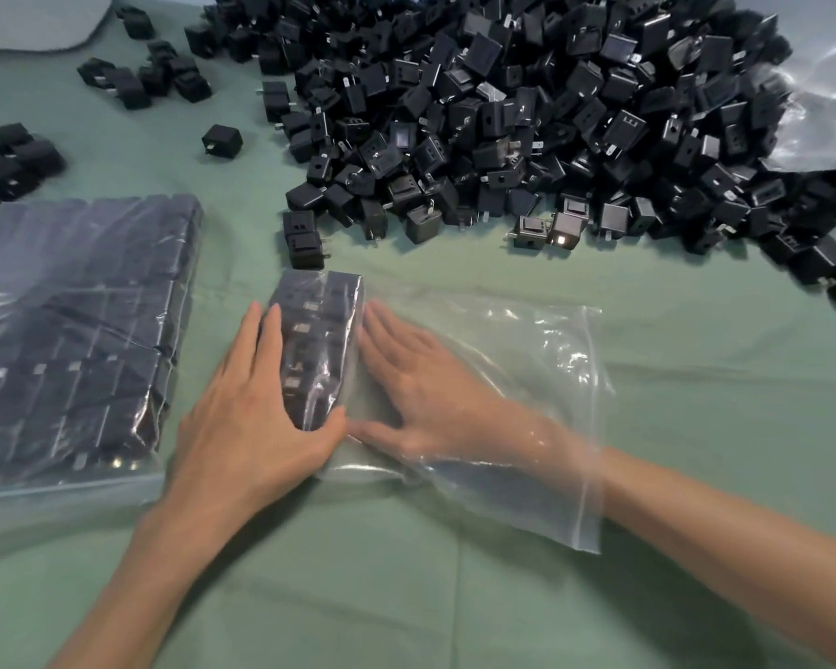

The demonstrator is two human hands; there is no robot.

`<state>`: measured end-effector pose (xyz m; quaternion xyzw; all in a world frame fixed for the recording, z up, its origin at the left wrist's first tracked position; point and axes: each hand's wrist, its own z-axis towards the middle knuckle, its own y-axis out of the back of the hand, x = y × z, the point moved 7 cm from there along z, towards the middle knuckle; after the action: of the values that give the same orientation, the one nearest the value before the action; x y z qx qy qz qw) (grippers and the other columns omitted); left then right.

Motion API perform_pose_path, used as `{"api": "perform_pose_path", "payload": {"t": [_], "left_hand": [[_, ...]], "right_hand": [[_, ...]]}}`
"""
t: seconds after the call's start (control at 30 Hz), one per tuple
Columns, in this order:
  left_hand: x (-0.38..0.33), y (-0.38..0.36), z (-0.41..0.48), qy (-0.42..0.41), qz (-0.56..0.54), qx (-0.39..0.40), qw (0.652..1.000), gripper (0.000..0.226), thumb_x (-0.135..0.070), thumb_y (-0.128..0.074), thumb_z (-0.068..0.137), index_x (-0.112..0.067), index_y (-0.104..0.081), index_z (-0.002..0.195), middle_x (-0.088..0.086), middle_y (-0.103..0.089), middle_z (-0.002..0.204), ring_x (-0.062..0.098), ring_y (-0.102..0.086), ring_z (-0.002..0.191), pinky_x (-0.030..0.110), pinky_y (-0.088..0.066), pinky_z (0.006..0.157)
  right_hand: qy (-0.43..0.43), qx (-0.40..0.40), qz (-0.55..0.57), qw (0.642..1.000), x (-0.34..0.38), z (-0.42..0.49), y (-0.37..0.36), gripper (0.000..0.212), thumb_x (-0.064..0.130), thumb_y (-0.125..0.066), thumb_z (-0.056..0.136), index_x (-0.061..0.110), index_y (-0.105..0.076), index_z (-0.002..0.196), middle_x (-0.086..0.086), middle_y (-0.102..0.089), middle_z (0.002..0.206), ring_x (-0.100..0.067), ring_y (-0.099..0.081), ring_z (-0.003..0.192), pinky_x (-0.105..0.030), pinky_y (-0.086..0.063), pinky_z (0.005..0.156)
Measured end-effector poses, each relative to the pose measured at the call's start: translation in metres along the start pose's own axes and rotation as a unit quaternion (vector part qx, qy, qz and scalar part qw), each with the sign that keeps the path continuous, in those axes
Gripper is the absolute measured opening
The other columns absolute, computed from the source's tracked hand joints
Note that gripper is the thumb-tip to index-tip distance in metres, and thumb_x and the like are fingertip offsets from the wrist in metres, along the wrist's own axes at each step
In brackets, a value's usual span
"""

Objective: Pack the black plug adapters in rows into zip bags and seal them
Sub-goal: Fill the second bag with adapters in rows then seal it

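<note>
A clear zip bag (pixel 527 379) lies on the green cloth with its zip opening to the right. A short row of black plug adapters (pixel 317 340) stands packed against its closed left end. My right hand (pixel 416 393) is inside the bag, fingers straight, pressing the row from the right. My left hand (pixel 242 417) lies outside the bag, fingers straight along the row's left side and thumb under its near end. A big heap of loose black adapters (pixel 527 113) fills the far side.
A filled zip bag (pixel 73 340) of adapters lies at the left. Small clusters of loose adapters (pixel 150 74) sit at the far left, and more adapters (pixel 1 166) at the left edge. Crumpled clear plastic (pixel 826 79) lies at the far right.
</note>
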<state>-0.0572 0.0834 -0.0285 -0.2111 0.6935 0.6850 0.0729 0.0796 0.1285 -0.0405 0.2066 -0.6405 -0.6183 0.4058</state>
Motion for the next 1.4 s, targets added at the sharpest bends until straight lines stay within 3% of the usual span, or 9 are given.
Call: {"api": "perform_pose_path", "payload": {"t": [0.2,0.33,0.47,0.6,0.73,1.03,1.13,1.27,1.4], "left_hand": [[0.003,-0.005,0.003,-0.009,0.035,0.025,0.999,0.103,-0.059,-0.052,0.077,-0.023,0.007,0.154,-0.012,0.017,0.160,0.018,-0.013,0.147,0.046,-0.032,0.110],[-0.020,-0.006,0.027,-0.079,0.105,0.030,0.991,0.099,-0.068,-0.033,0.083,-0.019,0.022,0.150,0.001,0.032,0.156,0.016,0.020,0.146,0.039,-0.002,0.120],[-0.038,-0.012,0.040,-0.193,0.158,0.047,0.967,0.073,-0.048,-0.017,0.092,-0.023,0.030,0.142,-0.002,0.035,0.154,0.011,0.039,0.137,0.034,0.016,0.117],[-0.035,-0.012,0.036,-0.196,0.191,0.073,0.959,0.065,-0.042,-0.007,0.090,-0.026,0.032,0.140,0.000,0.034,0.155,0.016,0.038,0.138,0.036,0.018,0.116],[-0.070,-0.023,0.030,-0.268,0.307,0.012,0.913,0.067,-0.031,-0.001,0.090,0.001,0.023,0.144,0.019,0.027,0.155,0.033,0.026,0.143,0.048,0.011,0.116],[-0.063,-0.027,0.041,-0.219,0.332,0.059,0.915,0.060,-0.033,-0.006,0.100,-0.004,0.011,0.151,0.004,0.027,0.158,0.018,0.025,0.145,0.045,0.011,0.117],[-0.063,-0.025,0.040,-0.226,0.311,0.061,0.921,0.063,-0.033,-0.003,0.097,-0.004,0.012,0.151,0.002,0.027,0.158,0.016,0.025,0.145,0.042,0.012,0.116],[-0.064,-0.024,0.038,-0.229,0.275,0.054,0.932,0.068,-0.042,0.003,0.093,-0.009,0.012,0.152,-0.001,0.025,0.158,0.010,0.028,0.142,0.040,0.010,0.118],[-0.061,-0.025,0.039,-0.224,0.192,0.079,0.952,0.075,-0.060,0.017,0.085,-0.022,0.018,0.150,-0.010,0.032,0.153,0.004,0.036,0.137,0.039,0.013,0.119]], "right_hand": [[-0.021,0.045,-0.041,0.998,-0.001,-0.008,-0.004,0.089,0.064,-0.025,0.094,0.003,0.004,0.151,-0.015,0.008,0.160,-0.020,0.012,0.147,-0.036,-0.003,0.121],[-0.003,0.078,-0.085,0.993,-0.002,-0.013,-0.002,0.090,0.067,-0.019,0.093,0.003,0.004,0.151,-0.017,0.011,0.158,-0.023,0.013,0.147,-0.043,0.003,0.120],[-0.011,0.090,-0.103,0.991,-0.008,-0.022,-0.007,0.095,0.076,-0.012,0.085,0.011,-0.001,0.153,-0.013,0.005,0.160,-0.025,0.008,0.148,-0.051,-0.004,0.118],[0.027,0.080,-0.114,0.990,-0.011,-0.023,-0.010,0.105,0.079,0.011,0.074,0.011,-0.007,0.152,-0.018,-0.006,0.159,-0.032,-0.004,0.147,-0.055,-0.007,0.118],[0.041,0.080,-0.116,0.989,-0.012,-0.023,-0.013,0.101,0.080,-0.019,0.079,0.012,-0.008,0.153,-0.020,0.000,0.159,-0.032,0.001,0.148,-0.058,-0.008,0.115],[0.013,0.075,-0.067,0.995,-0.012,-0.029,-0.014,0.103,0.081,0.006,0.076,0.014,-0.004,0.154,-0.014,0.000,0.160,-0.023,0.006,0.148,-0.051,-0.006,0.118],[0.014,0.075,-0.057,0.995,-0.013,-0.028,-0.009,0.099,0.080,-0.007,0.082,0.012,-0.004,0.154,-0.012,0.000,0.160,-0.021,0.006,0.148,-0.048,-0.004,0.120],[0.010,0.076,0.044,0.996,-0.030,-0.040,0.020,0.076,0.049,-0.051,0.094,0.007,-0.023,0.151,-0.008,-0.012,0.160,-0.013,-0.010,0.147,-0.029,-0.009,0.120],[-0.132,0.115,0.273,0.946,-0.101,-0.092,0.067,0.034,0.011,-0.059,0.093,0.011,-0.061,0.127,0.004,-0.057,0.135,-0.002,-0.055,0.120,-0.017,-0.044,0.099]]}}
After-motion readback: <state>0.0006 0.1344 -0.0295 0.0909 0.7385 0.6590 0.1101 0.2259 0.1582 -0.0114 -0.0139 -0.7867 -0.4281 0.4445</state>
